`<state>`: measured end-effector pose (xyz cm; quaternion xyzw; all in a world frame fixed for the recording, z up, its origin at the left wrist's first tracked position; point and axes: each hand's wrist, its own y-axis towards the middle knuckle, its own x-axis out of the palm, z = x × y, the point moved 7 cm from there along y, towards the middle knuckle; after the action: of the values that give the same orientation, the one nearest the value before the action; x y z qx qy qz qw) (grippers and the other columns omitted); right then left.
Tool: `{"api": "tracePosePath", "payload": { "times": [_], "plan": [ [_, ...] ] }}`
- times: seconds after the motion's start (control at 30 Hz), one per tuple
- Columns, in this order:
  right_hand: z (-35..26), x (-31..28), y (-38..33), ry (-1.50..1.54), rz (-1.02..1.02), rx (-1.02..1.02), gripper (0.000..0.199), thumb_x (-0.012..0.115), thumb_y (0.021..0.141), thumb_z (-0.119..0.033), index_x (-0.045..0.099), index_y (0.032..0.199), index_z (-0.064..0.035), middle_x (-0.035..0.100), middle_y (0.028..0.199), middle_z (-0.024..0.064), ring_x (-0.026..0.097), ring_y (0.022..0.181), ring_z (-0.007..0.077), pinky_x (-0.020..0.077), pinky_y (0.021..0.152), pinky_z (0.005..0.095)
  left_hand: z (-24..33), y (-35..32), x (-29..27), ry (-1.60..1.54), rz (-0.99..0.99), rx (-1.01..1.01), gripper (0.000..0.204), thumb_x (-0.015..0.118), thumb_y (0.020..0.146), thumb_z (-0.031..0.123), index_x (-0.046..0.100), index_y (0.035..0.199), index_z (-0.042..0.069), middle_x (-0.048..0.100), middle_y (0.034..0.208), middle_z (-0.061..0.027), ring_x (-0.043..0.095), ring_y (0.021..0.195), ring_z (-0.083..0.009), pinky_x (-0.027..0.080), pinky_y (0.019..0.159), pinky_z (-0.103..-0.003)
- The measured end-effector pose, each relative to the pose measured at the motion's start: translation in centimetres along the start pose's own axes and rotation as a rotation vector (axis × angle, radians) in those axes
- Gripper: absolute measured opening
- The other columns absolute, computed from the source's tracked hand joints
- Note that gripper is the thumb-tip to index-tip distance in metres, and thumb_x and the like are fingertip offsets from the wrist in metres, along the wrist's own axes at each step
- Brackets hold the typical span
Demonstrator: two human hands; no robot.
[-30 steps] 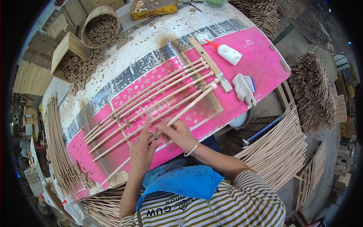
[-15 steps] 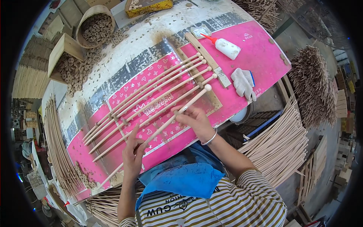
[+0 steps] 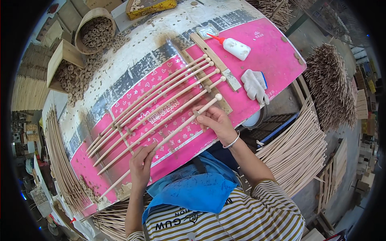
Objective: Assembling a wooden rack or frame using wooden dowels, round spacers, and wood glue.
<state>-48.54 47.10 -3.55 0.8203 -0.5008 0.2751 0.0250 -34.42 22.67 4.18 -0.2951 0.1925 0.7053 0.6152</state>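
Note:
A long thin wooden stick with a round ball [image 3: 218, 97] on its upper right end lies slantwise before me. My left hand [image 3: 141, 162] pinches this wooden stick [image 3: 171, 136] below its middle. Close to the ball end, my right hand [image 3: 216, 122] has thumb and fingers closed on a small wooden ring [image 3: 196, 113] around the same stick. Beyond it, several similar ball-ended sticks [image 3: 165, 103] lie side by side on the pink sheet, some with rings on them. Their balls are near a wooden strip [image 3: 215, 60].
A white glue bottle [image 3: 237, 49] with a red nozzle and a white glove [image 3: 254, 85] lie to the right. Far left, a round tub [image 3: 95, 30] and a wooden box [image 3: 64, 64] spill rings. Bundled sticks [image 3: 291, 148] stand at the table's right; more sticks [image 3: 64, 156] lie left.
My right hand has moved along the stick toward its ball, with the ring. The left hand's raised index finger has come down, and its fingers now close on the stick.

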Motion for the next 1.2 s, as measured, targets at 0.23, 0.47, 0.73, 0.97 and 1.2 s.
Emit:
{"api": "tracePosePath", "payload": {
  "times": [0.23, 0.47, 0.73, 0.97, 1.2],
  "plan": [
    [-0.7, -1.9, -0.7, -0.122, 0.043, 0.025, 0.028, 0.074, 0.101, -0.023, 0.069, 0.120, -0.0021, 0.066, 0.089, -0.0023, 0.059, 0.069, 0.0040, 0.0455, 0.057, 0.0191, 0.8, 0.8, 1.4, -0.012, 0.036, 0.093, 0.026, 0.068, 0.096, -0.001, 0.075, 0.122, 0.000, 0.070, 0.094, -0.0139, 0.068, 0.084, -0.0232, 0.052, 0.074, -0.034],
    [-2.1, -4.7, -0.6, -0.305, 0.235, -0.016, 0.025, 0.078, 0.099, -0.024, 0.073, 0.106, -0.0004, 0.070, 0.080, 0.0011, 0.061, 0.066, 0.0069, 0.0466, 0.057, 0.0229, 1.5, 2.2, 3.4, 0.113, 0.114, 0.218, 0.027, 0.069, 0.094, -0.002, 0.076, 0.119, 0.005, 0.069, 0.096, -0.0115, 0.067, 0.083, -0.0272, 0.053, 0.071, -0.036],
    [-4.6, -7.1, -0.9, -0.873, 0.513, -0.323, 0.025, 0.085, 0.087, -0.023, 0.071, 0.099, -0.0050, 0.068, 0.078, 0.0057, 0.063, 0.065, 0.0145, 0.0499, 0.059, 0.0303, 1.4, 4.2, 5.8, 0.274, 0.230, 0.335, 0.039, 0.072, 0.084, -0.003, 0.076, 0.121, 0.009, 0.066, 0.100, -0.0086, 0.068, 0.091, -0.0260, 0.056, 0.072, -0.038],
    [-6.1, -5.1, -0.2, -1.104, 0.458, -0.540, 0.026, 0.082, 0.084, -0.008, 0.073, 0.109, -0.0075, 0.059, 0.082, 0.0038, 0.060, 0.068, 0.0152, 0.0493, 0.060, 0.0288, 1.8, 4.7, 6.8, 0.447, 0.251, 0.387, 0.042, 0.072, 0.080, -0.002, 0.076, 0.120, 0.011, 0.063, 0.098, -0.0063, 0.065, 0.088, -0.0245, 0.056, 0.072, -0.036],
    [-6.0, -5.0, 0.5, -1.195, 0.452, -0.591, 0.027, 0.081, 0.085, -0.009, 0.073, 0.110, -0.0096, 0.059, 0.083, 0.0043, 0.061, 0.069, 0.0181, 0.0497, 0.061, 0.0312, 1.8, 4.8, 7.1, 0.555, 0.288, 0.402, 0.040, 0.071, 0.083, 0.002, 0.077, 0.121, 0.013, 0.064, 0.098, -0.0048, 0.063, 0.090, -0.0230, 0.053, 0.076, -0.037]
  ]
}}
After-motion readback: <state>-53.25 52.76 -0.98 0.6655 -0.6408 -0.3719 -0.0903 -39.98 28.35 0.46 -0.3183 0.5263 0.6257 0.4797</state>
